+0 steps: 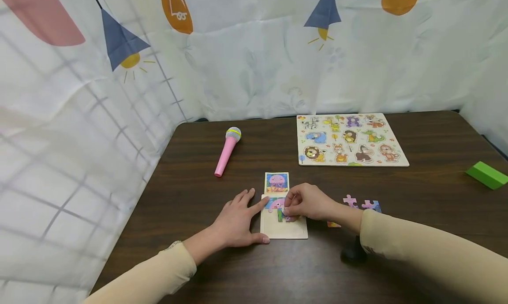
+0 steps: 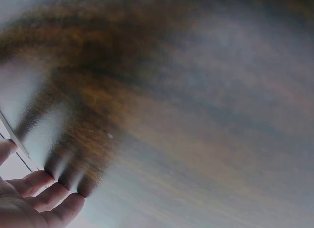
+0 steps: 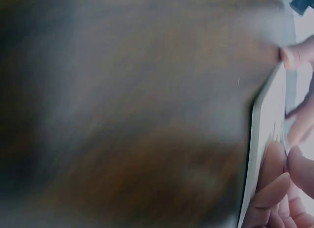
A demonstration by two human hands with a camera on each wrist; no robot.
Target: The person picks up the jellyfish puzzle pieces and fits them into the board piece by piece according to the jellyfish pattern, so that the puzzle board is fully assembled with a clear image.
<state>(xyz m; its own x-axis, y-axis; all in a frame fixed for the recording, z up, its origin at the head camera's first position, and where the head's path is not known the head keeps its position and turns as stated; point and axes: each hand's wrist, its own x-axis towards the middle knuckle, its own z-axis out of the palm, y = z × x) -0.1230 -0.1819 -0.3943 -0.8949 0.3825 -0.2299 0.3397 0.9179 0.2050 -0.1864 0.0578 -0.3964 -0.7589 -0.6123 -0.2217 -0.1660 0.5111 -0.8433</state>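
puzzle piece (image 1: 280,215) over the middle of the tray (image 1: 278,231), pinched in the right hand (image 1: 307,201), presumably for fine turning; left hand (image 1: 238,222) spread, index finger and thumb at the tray's left edge, probably against sliding; picture card (image 1: 277,183) just beyond, likely for comparing.

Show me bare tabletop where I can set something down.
Bare table lies between the pink microphone and the animal board, and between that board and the green block. Crowded: the puzzle tray, where the left hand rests at its edge and the right hand pinches a piece, plus loose pieces by the right forearm.
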